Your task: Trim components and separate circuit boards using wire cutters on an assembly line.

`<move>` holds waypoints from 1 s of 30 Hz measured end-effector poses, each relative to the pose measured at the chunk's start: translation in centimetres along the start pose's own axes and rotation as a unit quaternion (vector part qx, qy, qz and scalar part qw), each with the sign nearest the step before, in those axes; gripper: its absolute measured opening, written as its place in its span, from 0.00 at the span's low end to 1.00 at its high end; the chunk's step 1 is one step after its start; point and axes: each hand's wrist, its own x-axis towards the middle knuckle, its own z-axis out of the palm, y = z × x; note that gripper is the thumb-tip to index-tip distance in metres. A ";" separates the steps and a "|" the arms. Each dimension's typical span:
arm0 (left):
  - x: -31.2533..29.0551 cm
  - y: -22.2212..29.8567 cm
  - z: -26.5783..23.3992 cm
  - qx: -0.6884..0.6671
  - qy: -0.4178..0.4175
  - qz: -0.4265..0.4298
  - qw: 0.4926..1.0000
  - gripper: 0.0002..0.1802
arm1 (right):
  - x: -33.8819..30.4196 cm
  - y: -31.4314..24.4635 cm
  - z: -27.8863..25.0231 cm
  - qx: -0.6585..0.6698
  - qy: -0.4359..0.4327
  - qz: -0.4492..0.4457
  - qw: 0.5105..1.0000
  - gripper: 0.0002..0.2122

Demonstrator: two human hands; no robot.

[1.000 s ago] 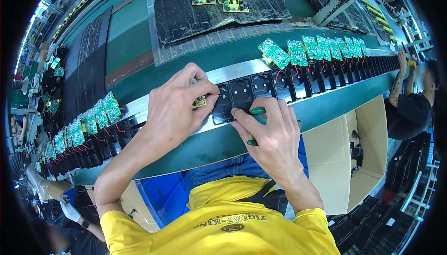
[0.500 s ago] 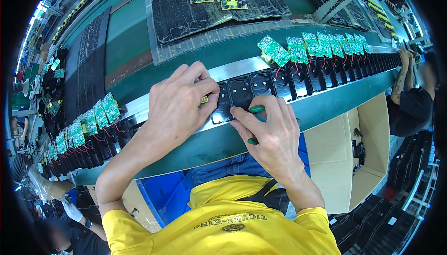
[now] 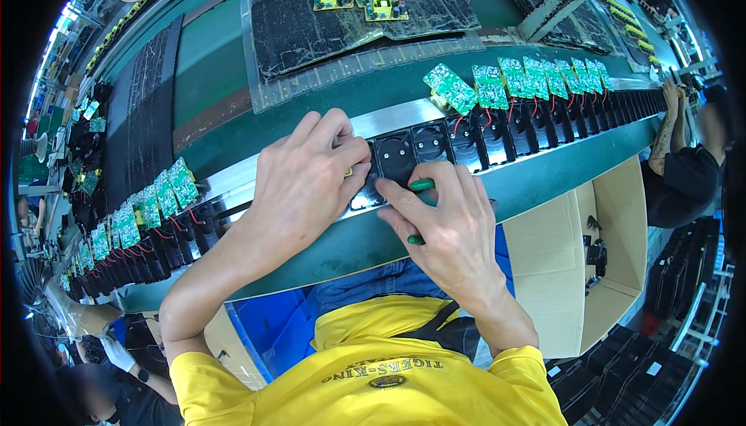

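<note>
Cases (image 3: 395,158), black and shallow, run in a row along the bench (image 3: 311,259). The left hand (image 3: 307,169) curls over this row, thumb and fingers pinching a board (image 3: 349,172), mostly hidden, only a yellow sliver showing. The right hand (image 3: 451,216) is closed round a tool (image 3: 422,184) with green handles, its index fingertip at the case just beside the left hand; whether it touches cannot be told. Wired panels (image 3: 451,88) lie beyond the row to the right.
</note>
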 end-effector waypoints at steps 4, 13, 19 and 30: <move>-0.2 0.4 -0.3 0.027 -0.001 0.000 1.000 0.03 | 2.4 -1.4 -2.5 0.277 0.009 0.054 0.959 0.18; 0.0 0.7 0.0 0.036 -0.013 -0.029 0.999 0.04 | 8.9 -1.0 3.0 0.713 0.138 0.078 0.683 0.16; -0.2 0.3 0.2 0.016 -0.022 -0.036 0.999 0.04 | 9.6 -1.4 5.0 0.694 0.156 0.133 0.690 0.18; 0.0 0.0 0.1 -0.027 -0.034 -0.043 0.998 0.03 | 9.1 1.9 7.5 0.748 0.084 -0.010 0.658 0.12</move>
